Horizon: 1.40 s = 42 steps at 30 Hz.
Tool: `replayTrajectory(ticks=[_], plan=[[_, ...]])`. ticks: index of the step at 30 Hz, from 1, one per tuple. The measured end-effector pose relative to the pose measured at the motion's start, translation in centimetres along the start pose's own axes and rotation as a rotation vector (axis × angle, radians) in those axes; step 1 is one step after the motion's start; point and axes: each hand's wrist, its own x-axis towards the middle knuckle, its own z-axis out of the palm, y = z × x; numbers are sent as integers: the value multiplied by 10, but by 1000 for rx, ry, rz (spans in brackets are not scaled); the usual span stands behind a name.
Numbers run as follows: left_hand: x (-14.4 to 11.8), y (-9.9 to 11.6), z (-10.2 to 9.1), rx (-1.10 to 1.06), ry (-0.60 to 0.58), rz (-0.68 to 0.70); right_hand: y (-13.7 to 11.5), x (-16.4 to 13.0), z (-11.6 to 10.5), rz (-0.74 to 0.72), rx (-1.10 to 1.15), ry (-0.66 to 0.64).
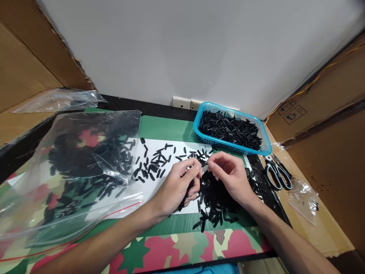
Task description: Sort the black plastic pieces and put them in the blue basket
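A person's left hand (178,186) and right hand (229,175) meet over a white sheet (159,186) on a green mat (168,127), fingertips of both pinched on one small black piece (203,163) between them. The left hand also grips a bunch of pieces in its curled palm. A pile (215,198) of the same black pieces lies under the hands, with more scattered to the left. A clear bag (76,167) of pieces sits at left, a blue basket (264,146) full of them at the back right, and scissors (278,173) just beside it.
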Motion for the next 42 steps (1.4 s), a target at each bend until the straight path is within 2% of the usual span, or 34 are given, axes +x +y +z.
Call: replayTrajectory(ticks=[15, 25, 31, 37, 42], plan=[[0, 2, 3, -16, 11, -27, -5, -3, 1, 22, -51, -103], [0, 3, 2, -33, -10, -69, -5, -1, 3, 6, -13, -70], [0, 0, 0, -13, -13, -34, -5, -2, 2, -8, -56, -62], [0, -4, -1, 213, 35, 129, -6, -6, 0, -10, -227, -98], [-3, -2, 1, 427, 48, 188, -6, -5, -1, 49, -207, -120]])
